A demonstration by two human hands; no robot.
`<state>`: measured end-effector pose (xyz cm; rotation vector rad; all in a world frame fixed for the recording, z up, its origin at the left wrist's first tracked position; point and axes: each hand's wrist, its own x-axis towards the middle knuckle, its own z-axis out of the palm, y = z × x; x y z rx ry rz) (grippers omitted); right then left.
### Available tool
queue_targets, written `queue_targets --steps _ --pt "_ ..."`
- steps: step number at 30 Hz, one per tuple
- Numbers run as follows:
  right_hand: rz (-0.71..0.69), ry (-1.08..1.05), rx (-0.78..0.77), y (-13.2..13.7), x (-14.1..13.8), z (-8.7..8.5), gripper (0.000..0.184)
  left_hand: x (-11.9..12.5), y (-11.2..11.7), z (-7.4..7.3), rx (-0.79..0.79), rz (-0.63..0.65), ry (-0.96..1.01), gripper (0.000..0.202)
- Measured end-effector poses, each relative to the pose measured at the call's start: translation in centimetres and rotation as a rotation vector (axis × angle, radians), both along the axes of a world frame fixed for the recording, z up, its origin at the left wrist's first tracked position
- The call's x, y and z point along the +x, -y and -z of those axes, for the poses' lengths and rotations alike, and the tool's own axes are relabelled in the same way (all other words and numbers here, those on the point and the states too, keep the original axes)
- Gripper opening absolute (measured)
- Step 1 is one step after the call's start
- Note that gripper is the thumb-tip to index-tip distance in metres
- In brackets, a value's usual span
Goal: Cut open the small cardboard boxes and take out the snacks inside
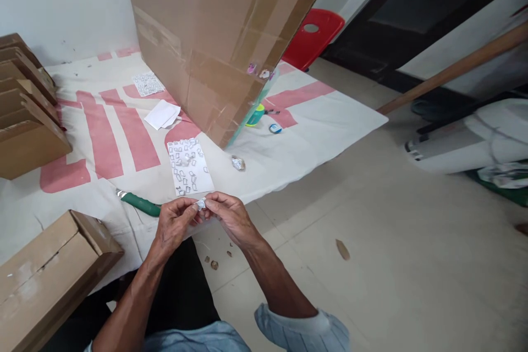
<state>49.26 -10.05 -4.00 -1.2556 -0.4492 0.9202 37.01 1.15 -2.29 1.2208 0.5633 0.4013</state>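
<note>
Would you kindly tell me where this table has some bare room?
On the right, bare tablecloth lies between the small blue item and the table's corner. On the left, more lies between the row of cardboard boxes and the green-handled tool. It is crowded around the left hand, right hand and nearer patterned sheet.

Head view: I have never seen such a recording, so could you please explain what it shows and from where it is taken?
There is no machine here. A camera worn on a person's head looks forward and down at that person's bare left hand and right hand. Together they hold a small pale piece, too small to identify, near the edge of a cloth-covered table. On the table lie a printed sheet and a green-handled tool; a tall cardboard piece stands farther back.
</note>
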Motion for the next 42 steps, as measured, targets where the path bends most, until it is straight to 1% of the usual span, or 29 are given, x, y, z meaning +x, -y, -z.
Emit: queue_targets --steps 3,5,10,14,20,23,25,28,30,33,36,38,42 --pt "0.007 -0.099 0.025 -0.1 -0.1 0.0 0.038 -0.1 -0.2 0.2 -0.075 0.002 -0.001 0.048" --pt "0.014 -0.126 0.032 -0.2 -0.2 0.0 0.04 -0.1 -0.3 0.3 -0.093 -0.007 -0.013 0.05" --pt "-0.01 -0.114 0.034 -0.1 -0.1 -0.2 0.041 0.0 -0.3 0.2 -0.09 -0.004 -0.017 0.045" --pt "-0.048 -0.053 0.028 0.3 0.0 -0.5 0.041 0.0 -0.3 -0.1 -0.086 -0.013 -0.038 0.042" --pt "-0.035 0.15 -0.044 0.3 0.3 -1.5 0.029 0.0 -0.2 -0.2 -0.059 -0.022 -0.05 0.037" --pt "-0.023 0.191 -0.057 0.1 0.3 -1.7 0.029 -0.1 -0.2 -0.2 -0.098 -0.015 -0.042 0.036" --pt "-0.024 0.159 -0.048 0.1 0.2 -1.6 0.031 -0.2 -0.3 -0.2 -0.154 0.007 -0.027 0.037" --pt "-0.049 0.033 -0.008 0.0 0.0 -1.2 0.035 -0.3 -0.3 -0.3 -0.242 0.043 -0.004 0.041" --pt "-0.072 -0.044 0.012 0.0 -0.2 -1.1 0.037 -0.4 -0.3 -0.3 -0.258 0.048 0.006 0.042" --pt "-0.063 -0.073 0.022 -0.1 -0.3 -1.2 0.039 -0.5 -0.1 -0.1 -0.159 0.014 0.024 0.041" --pt "-0.035 -0.065 0.022 0.0 -0.4 -1.4 0.039 -0.7 0.0 0.1 0.009 -0.071 0.066 0.034" --pt "-0.026 -0.067 0.019 0.1 -0.4 -1.5 0.039 -0.9 0.0 0.0 0.145 -0.114 0.09 0.029" --pt "-0.021 -0.07 0.023 0.4 -0.7 -1.7 0.039 -1.2 -0.5 -0.9 0.467 -0.075 0.158 0.011"
